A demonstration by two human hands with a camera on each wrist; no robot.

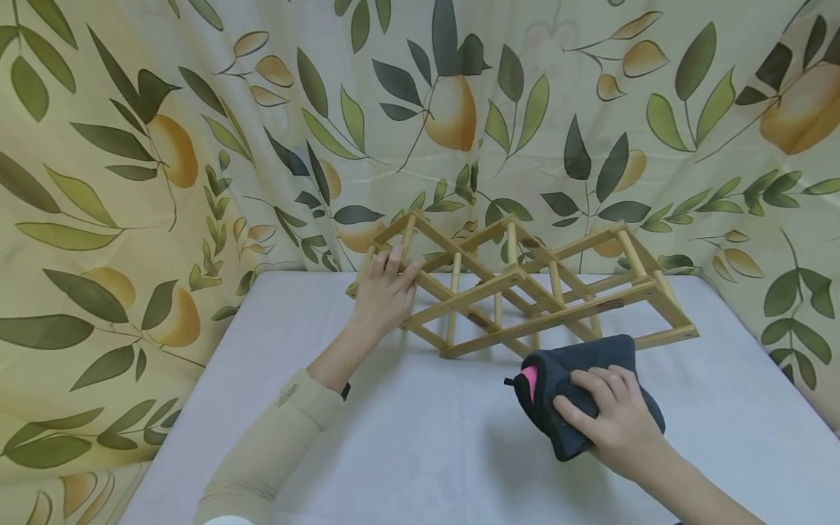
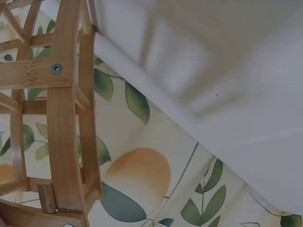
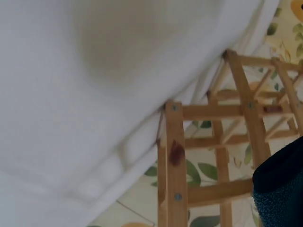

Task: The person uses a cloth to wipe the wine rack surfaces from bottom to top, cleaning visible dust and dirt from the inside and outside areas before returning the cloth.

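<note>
A slatted wooden lattice rack (image 1: 472, 297), with crossed slats joined by round rods, stands spread out toward the back of the table. My left hand (image 1: 383, 292) grips its left end, fingers curled over the upper slats. In the left wrist view, the rack's slats (image 2: 64, 137) show metal screws at the joints. With my right hand (image 1: 620, 419) I hold a folded dark navy cloth item (image 1: 590, 357) with a pink patch and a small black tab, in front of the rack's right half. Its dark fuzzy edge (image 3: 279, 201) overlaps the rack in the right wrist view.
A white cloth covers the table (image 1: 420, 452). Behind and to the left hangs a curtain (image 1: 262, 146) printed with leaves and orange fruit, close to the table's back edge. The rack's right end (image 1: 676, 328) reaches toward the table's right side.
</note>
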